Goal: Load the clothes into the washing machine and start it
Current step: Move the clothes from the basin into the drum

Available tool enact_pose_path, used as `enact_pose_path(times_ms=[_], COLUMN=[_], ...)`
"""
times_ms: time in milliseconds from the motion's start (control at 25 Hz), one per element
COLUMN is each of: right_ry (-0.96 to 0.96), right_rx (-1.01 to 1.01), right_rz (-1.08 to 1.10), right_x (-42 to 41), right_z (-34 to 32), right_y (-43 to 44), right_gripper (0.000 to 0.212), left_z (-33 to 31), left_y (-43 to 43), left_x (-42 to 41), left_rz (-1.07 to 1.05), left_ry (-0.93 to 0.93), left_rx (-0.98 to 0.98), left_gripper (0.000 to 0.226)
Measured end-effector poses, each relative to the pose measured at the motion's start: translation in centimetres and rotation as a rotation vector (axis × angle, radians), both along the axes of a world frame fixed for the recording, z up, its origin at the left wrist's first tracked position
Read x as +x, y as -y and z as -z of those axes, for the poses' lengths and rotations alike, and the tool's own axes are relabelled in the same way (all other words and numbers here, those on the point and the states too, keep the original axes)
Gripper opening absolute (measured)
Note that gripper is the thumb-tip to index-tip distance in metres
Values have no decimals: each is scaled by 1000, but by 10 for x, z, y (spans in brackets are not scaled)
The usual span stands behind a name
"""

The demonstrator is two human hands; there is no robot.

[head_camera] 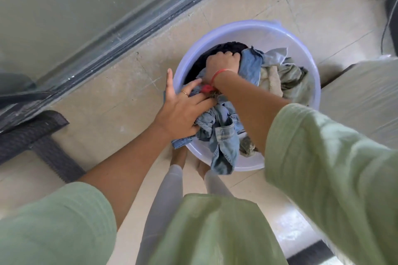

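As the clothes [226, 127] all sit in the basin [301, 60] on the floor [107, 114], the right hand [221, 62] has its fingers clenched into them and the left hand [183, 109] apparently grips some too; loading has not begun.

We cannot see the fingertips of the right hand [223, 64], sunk into the heap of mixed denim and dark clothes [249, 66], nor the thumb of the left hand [185, 112] beneath it. The round pale-lilac plastic tub [280, 36] hides the front of the person's bare feet [177, 158]. The picture's left edge cuts off the dark woven mat [32, 131].
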State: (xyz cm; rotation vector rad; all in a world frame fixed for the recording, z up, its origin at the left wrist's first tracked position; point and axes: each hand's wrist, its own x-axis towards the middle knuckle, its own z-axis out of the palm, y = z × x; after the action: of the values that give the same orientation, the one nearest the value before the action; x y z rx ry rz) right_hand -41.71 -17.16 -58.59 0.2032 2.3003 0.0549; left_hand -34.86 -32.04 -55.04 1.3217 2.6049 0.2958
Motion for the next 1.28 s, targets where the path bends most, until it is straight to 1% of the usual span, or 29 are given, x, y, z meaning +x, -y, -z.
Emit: enact_pose_path(times_ms=[40, 120, 240, 320, 360, 400, 440, 520, 560, 640, 680, 720, 760, 800, 840, 880, 920, 960, 1040, 1080, 1120, 1160, 1200, 1240, 1280], right_ry=[-12, -83, -251, -277, -295, -322, -374, -474, -518, -542, -539, -556, -560, -508, -403, -316, -280, -304, -403, -402, -368, -306, -246, -219, -273], right_rx=[-61, -157, -179, -222, -248, -284, -322, -377, -421, -530, -539, -469, -318, -144, -14, 46, 45, -6, -174, -240, -261, -244, -241, -246, -289], right_rz=[-13, -82, -278, -376, -379, -329, -229, 62, 167, 243, 273, 295, 321, 360, 409, 442, 452, 462, 537, 560, 504, 405, 319, 261, 301], right_x=[-2, 9, 25, 22, 20, 22, 31, 62, 74, 80, 76, 69, 63, 56, 49, 43, 40, 40, 51, 63, 79, 96, 112, 121, 123], right_z=[-6, -23, -44, -52, -55, -56, -54, -52, -52, -56, -63, -71, -77, -82, -86, -88, -90, -92, -99, -102, -102, -101, -97, -94, -95], right_y=[-8, -20, -31, -37, -40, -41, -40, -27, -18, -11, -15, -24, -36, -48, -57, -61, -61, -58, -51, -47, -41, -34, -27, -23, -21], right_gripper=[47, 42, 39, 36, 34, 33, 33, 35, 32, 22, 28, 39, 53, 67, 78, 85, 87, 83, 60, 45, 34, 31, 36, 40, 39], left_z=[1, 3, 7, 10, 10, 10, 8, 4, 2, -1, -1, -1, -3, -7, -14, -22, -29, -35, -45, -49, -52, -53, -55, -57, -60], left_y=[0, -1, -3, -4, -4, -3, -2, 1, 5, 15, 20, 21, 20, 16, 11, 7, 6, 7, 13, 16, 17, 18, 18, 17, 17], left_x=[-1, -1, -2, -6, -6, -4, -1, 8, 14, 22, 22, 20, 18, 15, 14, 14, 17, 22, 34, 39, 43, 45, 46, 47, 50], left_rz=[-36, -77, -84, -77, -90, -110, -133, -166, -175, -209, -240, -271, -297, -311, -329, -373, -445, -544, -824, -1001, -1193, -1396, -1543, -1603, -1564], left_ry=[32, 101, 114, 113, 113, 119, 127, 150, 164, 195, 216, 234, 252, 278, 307, 345, 404, 487, 738, 865, 964, 1068, 1152, 1165, 1080], left_rx=[10, 37, 120, 177, 205, 229, 245, 240, 215, 142, 108, 83, 77, 90, 132, 205, 299, 403, 655, 786, 903, 1010, 1076, 1050, 964], left_gripper=[70, 72, 76, 81, 80, 78, 76, 70, 68, 72, 76, 78, 78, 75, 68, 60, 52, 45, 38, 35, 31, 27, 24, 25, 30])
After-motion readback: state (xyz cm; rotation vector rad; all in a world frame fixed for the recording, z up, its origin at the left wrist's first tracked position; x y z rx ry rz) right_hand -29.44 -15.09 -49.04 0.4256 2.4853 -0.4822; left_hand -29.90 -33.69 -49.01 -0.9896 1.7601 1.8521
